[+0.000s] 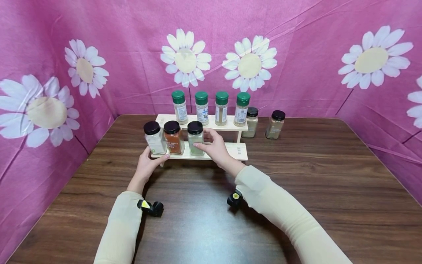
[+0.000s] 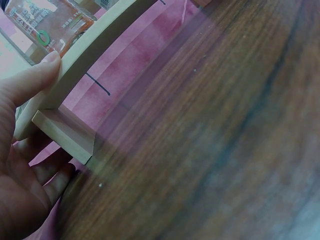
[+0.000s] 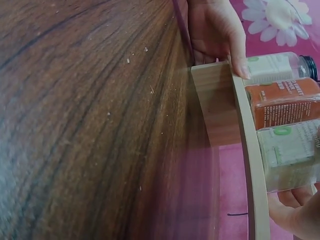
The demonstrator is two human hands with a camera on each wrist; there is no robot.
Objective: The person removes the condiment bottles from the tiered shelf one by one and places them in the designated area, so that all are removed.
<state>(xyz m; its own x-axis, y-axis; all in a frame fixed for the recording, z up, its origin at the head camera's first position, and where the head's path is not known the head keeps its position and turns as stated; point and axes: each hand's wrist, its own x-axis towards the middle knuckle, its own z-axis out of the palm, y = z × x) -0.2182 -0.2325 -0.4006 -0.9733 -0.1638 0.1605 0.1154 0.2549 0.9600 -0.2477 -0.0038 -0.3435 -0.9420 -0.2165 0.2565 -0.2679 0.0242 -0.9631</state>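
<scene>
On lower shelf (image 1: 242, 151), your right hand (image 1: 216, 147) pinches pale-green jar (image 1: 195, 139) beside red jar (image 1: 175, 145), white jar (image 1: 156, 143); left hand (image 1: 147, 165) grips shelf's left end. Upper shelf (image 1: 163, 119) has four green-lidded jars (image 1: 202, 110); two black-lidded jars (image 1: 274, 128) on desk (image 1: 313, 176) seemingly left.

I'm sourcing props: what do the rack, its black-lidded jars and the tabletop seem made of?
The rack: probably untreated wood, going by its pale, matte, squared planks. The jars: clear, glossy walls that show their contents; glass or plastic, I can't tell. Their lids: smooth black, likely plastic. The tabletop: brown with streaked grain and a soft sheen, varnished wood or wood-look laminate.
</scene>
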